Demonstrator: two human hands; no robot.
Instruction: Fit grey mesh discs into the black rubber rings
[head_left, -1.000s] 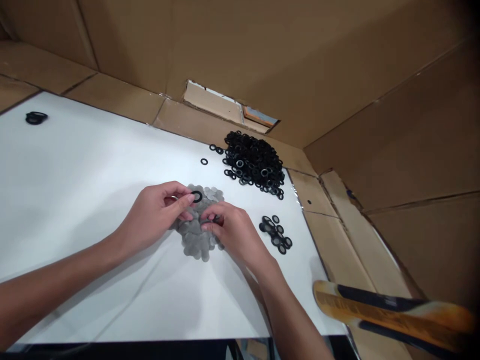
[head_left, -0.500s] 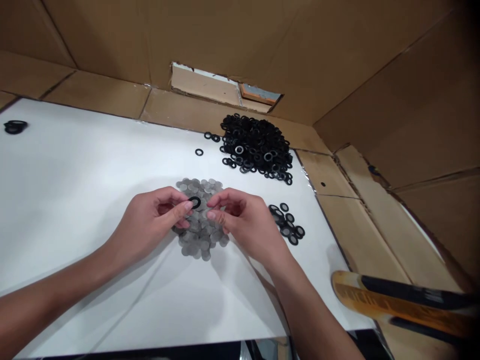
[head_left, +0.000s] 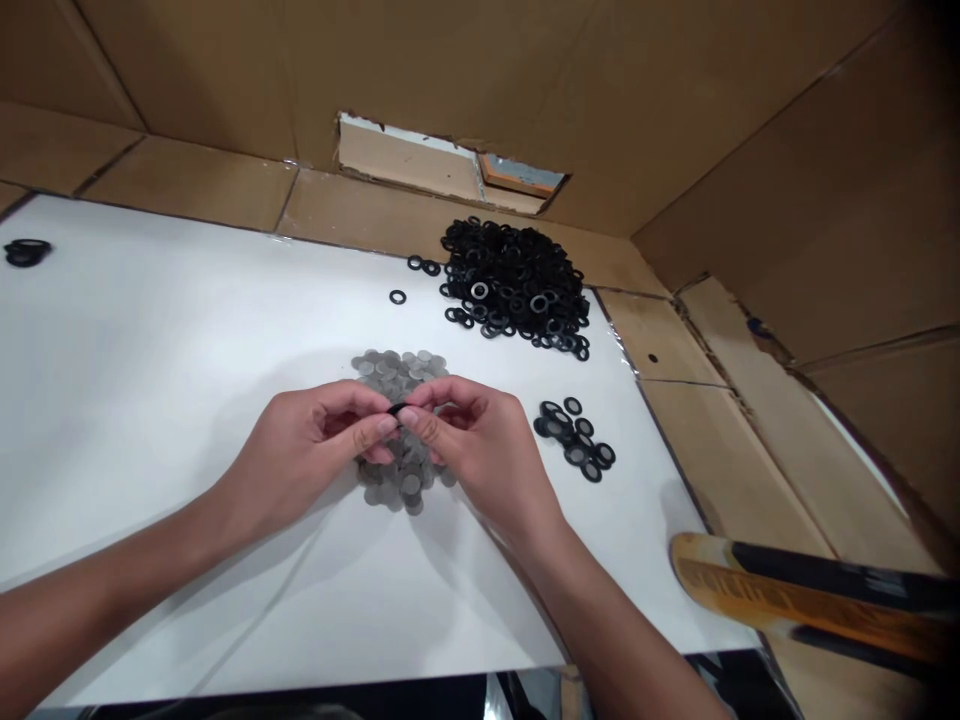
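Observation:
Both of my hands meet above a pile of small grey discs [head_left: 410,485] on the white table. A black rubber ring [head_left: 397,409] is pinched between them, mostly covered by the fingertips. My left hand [head_left: 322,440] grips its left side with thumb and forefinger. On the other side, my right hand [head_left: 480,440] closes thumb and forefinger on the ring's right edge. Whether a grey disc sits in the ring is hidden. To the right of my right hand lies a small group of black rings with grey discs inside [head_left: 576,455].
A big heap of black rings [head_left: 517,285] stands at the back, with a loose ring [head_left: 397,297] nearby. Dark rings [head_left: 27,252] lie at the far left. Cardboard walls [head_left: 480,60] enclose the white table [head_left: 187,310]. A yellow and black object [head_left: 750,580] juts in at right.
My right hand has moved left to the ring and now pinches it together with my left hand. The ring, showing its open face before, is now seen nearly edge-on.

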